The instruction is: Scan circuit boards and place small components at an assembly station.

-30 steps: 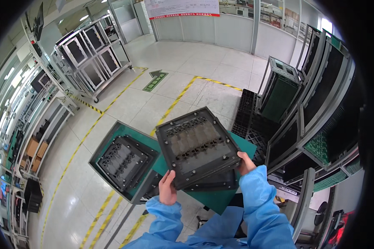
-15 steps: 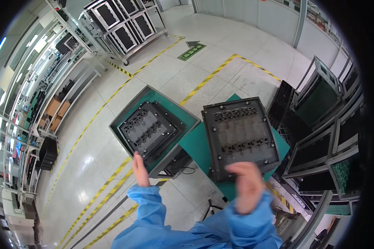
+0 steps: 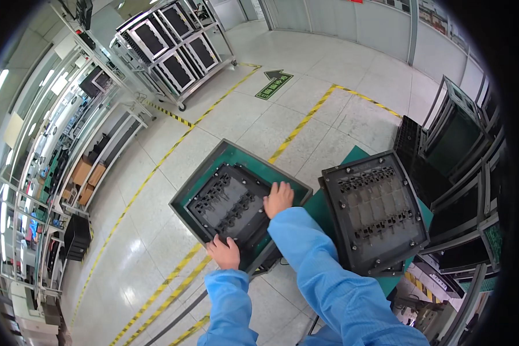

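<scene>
Dark-grey rectangular studded fixture (image 3: 230, 202) lies inside a grey-rimmed, green-lined tray (image 3: 248, 157), the left hand (image 3: 223, 252) at its near edge, thumb parted from half-bent fingers, the right hand (image 3: 279, 199) on its right side, fingers loosely curved; whether either grips, I cannot tell. Rightward, a similar fixture (image 3: 380, 210) rests over a green board (image 3: 354, 154). Beyond stands a silver wheeled rack (image 3: 207, 79).

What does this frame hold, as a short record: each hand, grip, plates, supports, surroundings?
Left hand: left hand, at the near edge of a dark bolted plate
Right hand: right hand, at that plate's right side
Grip: cannot tell whether either has closed on it
Plate support: green-lined tray
Other plate: second dark plate, to the right, over a green board
Beyond: wheeled rack; floor arrow
</scene>
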Tool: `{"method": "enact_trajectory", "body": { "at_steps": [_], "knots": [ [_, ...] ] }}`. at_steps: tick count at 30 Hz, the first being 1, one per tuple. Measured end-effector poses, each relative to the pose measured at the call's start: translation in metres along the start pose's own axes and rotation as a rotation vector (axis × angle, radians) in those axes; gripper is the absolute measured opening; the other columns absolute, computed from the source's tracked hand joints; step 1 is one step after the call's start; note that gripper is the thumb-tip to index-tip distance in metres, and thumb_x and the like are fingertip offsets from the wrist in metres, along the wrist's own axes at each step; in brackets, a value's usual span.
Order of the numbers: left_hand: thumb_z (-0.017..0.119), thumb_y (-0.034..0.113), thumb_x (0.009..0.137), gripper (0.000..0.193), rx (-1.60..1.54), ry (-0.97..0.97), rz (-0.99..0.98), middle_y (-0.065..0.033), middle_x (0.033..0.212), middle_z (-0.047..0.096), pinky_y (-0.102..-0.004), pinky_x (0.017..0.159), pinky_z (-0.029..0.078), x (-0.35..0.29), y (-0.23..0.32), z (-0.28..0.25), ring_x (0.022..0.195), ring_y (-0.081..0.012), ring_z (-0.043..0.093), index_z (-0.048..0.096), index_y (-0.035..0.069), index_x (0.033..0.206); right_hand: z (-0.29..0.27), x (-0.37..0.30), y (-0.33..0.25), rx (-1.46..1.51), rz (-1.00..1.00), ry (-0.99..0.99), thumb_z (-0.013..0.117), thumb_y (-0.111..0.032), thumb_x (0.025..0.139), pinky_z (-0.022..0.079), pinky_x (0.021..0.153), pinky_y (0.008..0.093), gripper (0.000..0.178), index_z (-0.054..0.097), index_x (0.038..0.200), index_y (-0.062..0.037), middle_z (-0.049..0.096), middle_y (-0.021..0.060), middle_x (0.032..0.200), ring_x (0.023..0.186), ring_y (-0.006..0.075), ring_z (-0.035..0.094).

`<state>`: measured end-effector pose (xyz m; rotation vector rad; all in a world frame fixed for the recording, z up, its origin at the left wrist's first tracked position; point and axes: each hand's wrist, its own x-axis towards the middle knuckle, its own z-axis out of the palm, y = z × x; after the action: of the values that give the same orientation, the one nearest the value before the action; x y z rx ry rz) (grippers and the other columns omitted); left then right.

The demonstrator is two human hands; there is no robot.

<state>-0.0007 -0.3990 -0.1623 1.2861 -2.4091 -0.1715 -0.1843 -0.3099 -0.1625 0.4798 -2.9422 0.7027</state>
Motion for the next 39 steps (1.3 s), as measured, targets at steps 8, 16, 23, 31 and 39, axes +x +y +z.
{"method": "enact_trajectory", "body": {
  "at_steps": [8, 16, 23, 31, 39],
  "knots": [
    [0.056, 0.03, 0.082, 0.076, -0.736, -0.25, -0.359, -0.0266, 0.136, 0.026, -0.038, 0.103, 0.024, 0.017, -0.035, 0.032, 0.126, -0.0374, 0.028, 0.017, -0.009, 0.135, 0.001, 0.032, 0.006, 0.108, 0.099, -0.251, 0.052, -0.03, 0.084, 0.041, 0.086, 0.0438, 0.04, 0.05, 0.111, -0.0013, 0.054, 0.0151, 0.105, 0.099, 0.0325, 0.05],
    [0.062, 0.032, 0.076, 0.09, -0.988, -0.449, -0.693, -0.0205, 0.133, 0.035, -0.029, 0.098, 0.03, 0.024, 0.018, 0.003, 0.118, -0.0263, 0.039, 0.011, -0.011, 0.136, -0.012, 0.031, 0.016, 0.223, 0.188, -0.468, 0.047, -0.03, 0.083, 0.041, 0.087, 0.047, 0.041, 0.048, 0.109, 0.0027, 0.054, 0.0206, 0.107, 0.1, 0.0362, 0.049],
    [0.064, 0.036, 0.077, 0.071, -1.313, -0.386, -0.725, -0.0141, 0.106, 0.054, -0.0304, 0.061, 0.045, 0.045, -0.047, 0.01, 0.08, -0.0181, 0.056, 0.034, -0.007, 0.125, -0.029, 0.042, 0.003, 0.516, 0.241, -0.427, 0.051, -0.038, 0.078, 0.038, 0.087, 0.0482, 0.047, 0.047, 0.105, -0.0001, 0.053, 0.0209, 0.106, 0.102, 0.0387, 0.048],
    [0.061, 0.028, 0.083, 0.034, -1.377, -0.672, -0.673, -0.0094, 0.084, 0.061, -0.0347, 0.064, 0.049, 0.069, -0.051, -0.04, 0.074, -0.0203, 0.058, 0.057, -0.003, 0.096, -0.03, 0.031, 0.004, 1.002, 0.288, -0.248, 0.061, -0.04, 0.075, 0.043, 0.074, 0.0352, 0.04, 0.052, 0.088, -0.0029, 0.058, 0.0151, 0.088, 0.084, 0.0282, 0.056],
    [0.053, 0.038, 0.087, 0.044, -1.464, -0.8, -0.772, -0.0072, 0.11, 0.06, -0.0353, 0.087, 0.045, 0.033, -0.103, -0.08, 0.099, -0.0228, 0.057, 0.053, 0.004, 0.115, -0.152, -0.075, -0.038, 0.817, 0.369, 0.073, 0.061, -0.038, 0.077, 0.041, 0.07, 0.0419, 0.037, 0.046, 0.089, -0.0072, 0.051, 0.0183, 0.084, 0.082, 0.035, 0.052]
  ]
}}
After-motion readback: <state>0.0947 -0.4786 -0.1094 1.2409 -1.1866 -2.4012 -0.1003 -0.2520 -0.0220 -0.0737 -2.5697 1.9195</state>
